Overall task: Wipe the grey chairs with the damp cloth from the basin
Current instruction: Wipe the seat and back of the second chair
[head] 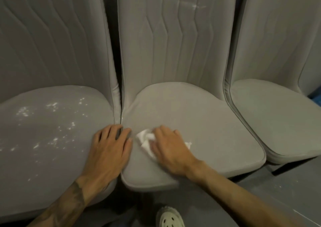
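Left hand [111, 145] released, flat on left seat [43, 131] edge, right hand [170, 145] grasping crumpled white cloth [145, 137] on middle seat [208, 131].

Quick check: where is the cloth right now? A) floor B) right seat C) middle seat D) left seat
C: the right hand holds the cloth down on the middle seat.
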`<action>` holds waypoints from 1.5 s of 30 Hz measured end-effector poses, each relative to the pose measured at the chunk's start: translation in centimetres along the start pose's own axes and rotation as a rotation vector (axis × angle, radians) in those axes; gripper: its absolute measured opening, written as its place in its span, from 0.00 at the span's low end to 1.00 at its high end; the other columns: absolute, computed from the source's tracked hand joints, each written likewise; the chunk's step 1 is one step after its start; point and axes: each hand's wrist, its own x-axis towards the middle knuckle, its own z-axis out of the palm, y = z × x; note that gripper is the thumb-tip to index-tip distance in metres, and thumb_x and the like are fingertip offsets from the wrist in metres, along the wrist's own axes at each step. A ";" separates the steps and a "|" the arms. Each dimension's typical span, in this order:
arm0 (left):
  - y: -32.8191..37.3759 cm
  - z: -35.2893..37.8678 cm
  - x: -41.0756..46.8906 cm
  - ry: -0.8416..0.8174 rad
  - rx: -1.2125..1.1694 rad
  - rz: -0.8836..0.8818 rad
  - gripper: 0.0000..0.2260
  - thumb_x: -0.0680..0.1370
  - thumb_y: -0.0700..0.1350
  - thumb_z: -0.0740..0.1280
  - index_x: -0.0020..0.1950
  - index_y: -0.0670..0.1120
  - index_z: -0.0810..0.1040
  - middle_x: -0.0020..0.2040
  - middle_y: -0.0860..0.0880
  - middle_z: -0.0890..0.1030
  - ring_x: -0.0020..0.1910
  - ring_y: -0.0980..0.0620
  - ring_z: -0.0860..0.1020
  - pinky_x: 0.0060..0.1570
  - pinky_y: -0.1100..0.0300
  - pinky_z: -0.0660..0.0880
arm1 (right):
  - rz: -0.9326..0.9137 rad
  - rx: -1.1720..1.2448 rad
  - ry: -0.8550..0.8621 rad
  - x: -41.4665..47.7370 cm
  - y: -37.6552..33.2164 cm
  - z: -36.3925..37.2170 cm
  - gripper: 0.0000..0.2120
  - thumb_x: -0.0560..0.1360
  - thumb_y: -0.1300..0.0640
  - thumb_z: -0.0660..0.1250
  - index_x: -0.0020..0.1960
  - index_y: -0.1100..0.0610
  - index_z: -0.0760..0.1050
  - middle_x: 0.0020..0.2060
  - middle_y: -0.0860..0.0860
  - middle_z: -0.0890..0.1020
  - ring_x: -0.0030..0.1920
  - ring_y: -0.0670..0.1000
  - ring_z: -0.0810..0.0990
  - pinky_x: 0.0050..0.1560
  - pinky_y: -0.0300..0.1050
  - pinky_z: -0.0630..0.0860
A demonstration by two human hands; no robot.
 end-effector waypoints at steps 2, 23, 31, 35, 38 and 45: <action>0.0 0.3 1.3 0.031 0.006 -0.001 0.14 0.82 0.53 0.57 0.60 0.51 0.79 0.59 0.48 0.78 0.57 0.44 0.76 0.56 0.48 0.68 | 0.265 -0.118 -0.010 1.4 5.1 -0.5 0.14 0.84 0.47 0.52 0.59 0.55 0.70 0.54 0.54 0.74 0.55 0.59 0.73 0.53 0.55 0.65; -1.4 4.9 9.6 0.080 0.025 -0.080 0.15 0.81 0.54 0.58 0.60 0.52 0.80 0.62 0.49 0.75 0.57 0.45 0.76 0.58 0.44 0.67 | 0.610 -0.121 0.070 15.8 22.9 2.9 0.21 0.86 0.51 0.43 0.69 0.59 0.67 0.64 0.56 0.71 0.61 0.55 0.69 0.62 0.47 0.64; -1.2 4.7 9.8 0.063 0.001 -0.092 0.12 0.81 0.54 0.58 0.59 0.54 0.78 0.61 0.51 0.73 0.58 0.47 0.75 0.60 0.46 0.66 | 0.397 -0.068 0.010 18.4 20.0 3.4 0.17 0.85 0.49 0.51 0.65 0.56 0.71 0.58 0.54 0.74 0.60 0.57 0.71 0.61 0.52 0.67; -1.5 5.3 9.6 0.065 0.016 -0.102 0.12 0.80 0.54 0.59 0.58 0.54 0.78 0.61 0.50 0.73 0.57 0.46 0.76 0.59 0.44 0.66 | 0.552 -0.138 0.030 15.5 23.2 2.4 0.16 0.85 0.58 0.51 0.69 0.62 0.67 0.63 0.57 0.73 0.62 0.58 0.71 0.63 0.48 0.65; -1.5 5.4 9.6 0.061 0.024 -0.109 0.12 0.80 0.55 0.58 0.58 0.54 0.77 0.61 0.51 0.73 0.56 0.46 0.76 0.59 0.45 0.66 | 0.559 -0.159 -0.037 17.8 20.1 3.6 0.18 0.85 0.53 0.46 0.68 0.57 0.67 0.63 0.56 0.72 0.62 0.57 0.69 0.62 0.50 0.64; -1.4 5.0 9.5 0.082 0.034 -0.094 0.13 0.81 0.55 0.57 0.59 0.53 0.76 0.61 0.50 0.73 0.57 0.45 0.76 0.59 0.45 0.66 | 0.358 -0.106 0.002 18.1 20.3 3.4 0.16 0.86 0.51 0.49 0.67 0.52 0.70 0.57 0.53 0.75 0.60 0.55 0.70 0.59 0.50 0.59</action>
